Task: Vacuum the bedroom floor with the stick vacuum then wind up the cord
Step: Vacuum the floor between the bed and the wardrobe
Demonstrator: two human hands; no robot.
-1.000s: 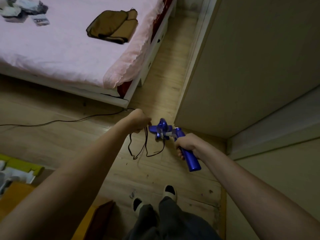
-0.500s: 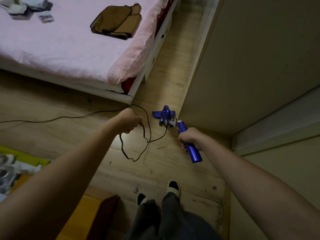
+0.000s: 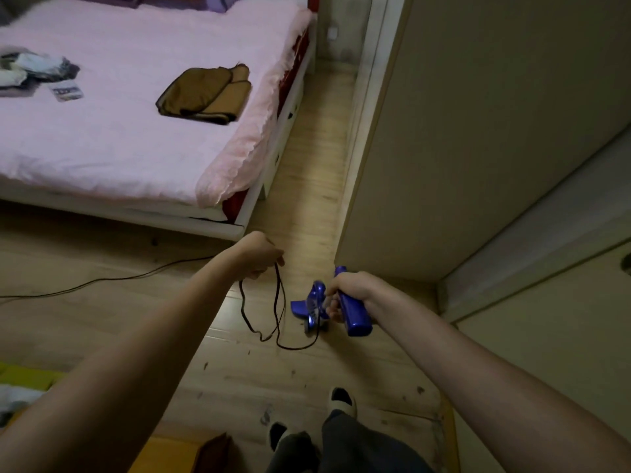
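Nearest, at six o'clock, the person's slippered feet (image 3: 343, 401) stand on the pale wooden plank floor (image 3: 239, 377), which is speckled with dark marks there. Just ahead, at about one o'clock of the feet, the right hand (image 3: 348, 295) is wrapped tightly round the handle of the glossy blue plastic stick vacuum (image 3: 355, 314), whose body angles down to the floor. At eleven o'clock, the left hand (image 3: 261, 256) is closed on gathered loops of the thin black power cord (image 3: 278, 312), which hang slack between the hands and curl back toward the vacuum.

Judging by this, vacuuming looks finished and winding is under way but early: only a couple of loops are gathered, while a long run of cord trails off toward nine o'clock across the floor.

Farther out, the white-framed bed with a pink cover (image 3: 119, 138) fills ten to twelve o'clock, a folded brown cloth (image 3: 205, 95) on it. The tall beige wardrobe (image 3: 478, 131) stands at one o'clock, leaving a narrow aisle. The bed corner could snag the trailing cord.
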